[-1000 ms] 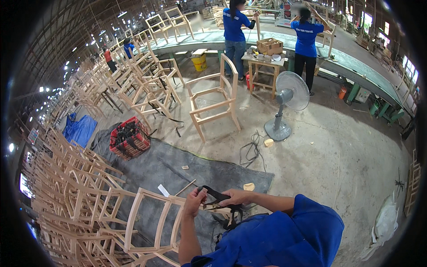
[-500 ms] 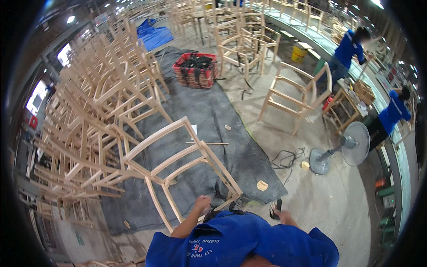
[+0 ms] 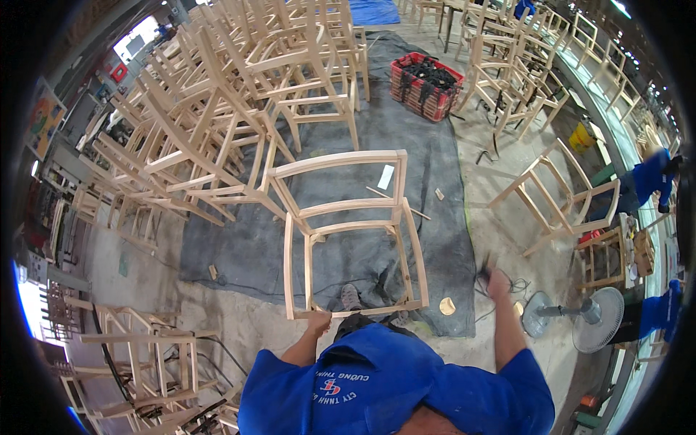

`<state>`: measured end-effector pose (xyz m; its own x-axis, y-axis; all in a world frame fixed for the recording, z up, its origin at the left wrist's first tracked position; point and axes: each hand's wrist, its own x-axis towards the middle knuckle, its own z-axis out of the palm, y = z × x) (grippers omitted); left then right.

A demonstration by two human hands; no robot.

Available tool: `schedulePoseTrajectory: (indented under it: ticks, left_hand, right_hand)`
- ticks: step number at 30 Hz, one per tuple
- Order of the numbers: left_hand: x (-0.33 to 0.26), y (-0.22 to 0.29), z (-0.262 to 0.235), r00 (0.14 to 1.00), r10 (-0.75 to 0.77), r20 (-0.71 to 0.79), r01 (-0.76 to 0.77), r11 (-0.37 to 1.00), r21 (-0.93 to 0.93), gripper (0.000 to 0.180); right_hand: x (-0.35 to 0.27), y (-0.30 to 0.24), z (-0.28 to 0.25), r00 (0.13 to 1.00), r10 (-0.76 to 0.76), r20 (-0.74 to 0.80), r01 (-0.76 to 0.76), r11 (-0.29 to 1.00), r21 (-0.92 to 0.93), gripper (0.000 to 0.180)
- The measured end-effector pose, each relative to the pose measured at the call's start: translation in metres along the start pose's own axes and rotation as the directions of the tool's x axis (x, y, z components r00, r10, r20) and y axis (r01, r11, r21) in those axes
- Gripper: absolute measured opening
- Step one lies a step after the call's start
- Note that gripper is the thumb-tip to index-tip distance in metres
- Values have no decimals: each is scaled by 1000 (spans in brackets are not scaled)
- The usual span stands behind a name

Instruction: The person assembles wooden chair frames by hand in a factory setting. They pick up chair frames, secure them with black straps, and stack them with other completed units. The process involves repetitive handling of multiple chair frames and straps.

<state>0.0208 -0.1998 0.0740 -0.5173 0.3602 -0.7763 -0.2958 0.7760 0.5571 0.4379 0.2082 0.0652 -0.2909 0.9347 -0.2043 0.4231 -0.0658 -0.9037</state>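
A bare wooden chair frame (image 3: 346,217) stands in front of me on a grey floor sheet (image 3: 406,167). My left hand (image 3: 319,322) grips the frame's near front rail at its left end. My right hand (image 3: 497,280) is raised to the right of the frame, apart from it, closed around a small dark tool (image 3: 484,268) that is blurred. My blue shirt fills the lower edge of the view, and one of my shoes (image 3: 351,296) shows under the rail.
Stacks of unfinished chairs (image 3: 217,109) crowd the left and top. A red crate (image 3: 428,87) of black items sits far on the sheet. To the right are an armchair frame (image 3: 558,196), a standing fan (image 3: 596,319), a yellow bucket (image 3: 580,138) and two people in blue (image 3: 652,177).
My view has swung down over the chair frame. My left hand left the dark tool and took hold of the frame's front rail; my right hand moved out right with the tool.
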Motion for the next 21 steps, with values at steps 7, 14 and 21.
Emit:
schedulePoseTrajectory:
  ticks: [7, 14, 21]
  left_hand:
    - [-6, -33, -29, 998, 62, 18, -63, 996, 62, 34]
    - [52, -26, -79, 971, 207, -117, -161, 934, 318, 35]
    - [129, 190, -153, 327, 872, -364, -661, 486, 571, 37]
  right_hand:
    - [138, -420, 29, 697, -664, -270, 697, 539, 473, 46]
    - [149, -344, 135, 848, -510, 142, 485, 856, 179, 36]
    - [-61, -38, 274, 884, 46, 465, 252, 791, -557, 32]
